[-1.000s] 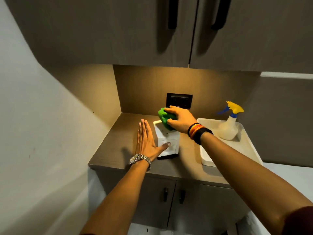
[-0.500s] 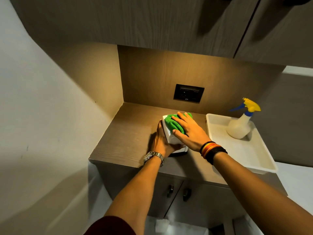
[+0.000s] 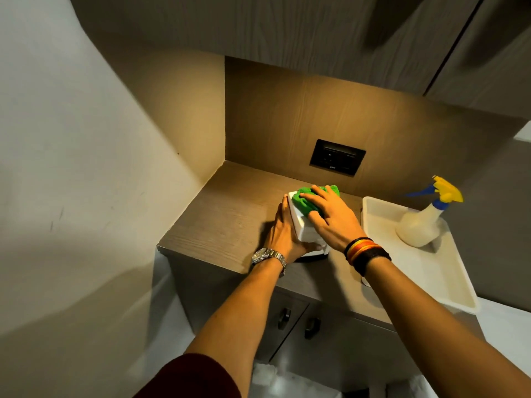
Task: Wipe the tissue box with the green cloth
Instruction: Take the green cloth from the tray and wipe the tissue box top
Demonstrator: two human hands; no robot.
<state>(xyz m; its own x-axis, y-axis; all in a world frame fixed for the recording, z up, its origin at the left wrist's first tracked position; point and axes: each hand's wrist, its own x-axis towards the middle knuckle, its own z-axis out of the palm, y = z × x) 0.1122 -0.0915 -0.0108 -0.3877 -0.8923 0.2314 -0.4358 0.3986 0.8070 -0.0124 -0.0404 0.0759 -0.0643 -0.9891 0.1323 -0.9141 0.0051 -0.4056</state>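
A white tissue box (image 3: 304,228) stands on the wooden counter (image 3: 230,219), near its front edge. My left hand (image 3: 283,234) clasps the box's left side, thumb at the front. The green cloth (image 3: 306,200) lies bunched on the box's top. My right hand (image 3: 333,218) presses flat on the cloth with fingers spread. Most of the box's top and right side are hidden under that hand.
A white tray (image 3: 431,271) sits to the right on the counter and holds a spray bottle (image 3: 422,222) with a yellow and blue trigger. A black socket plate (image 3: 336,157) is on the back wall. Upper cabinets (image 3: 287,27) hang overhead; lower cabinet doors (image 3: 298,323) are below.
My left hand has gone from lying flat on the counter to gripping the box's left side. My right hand and the cloth have come down onto the box's top. The view has tilted.
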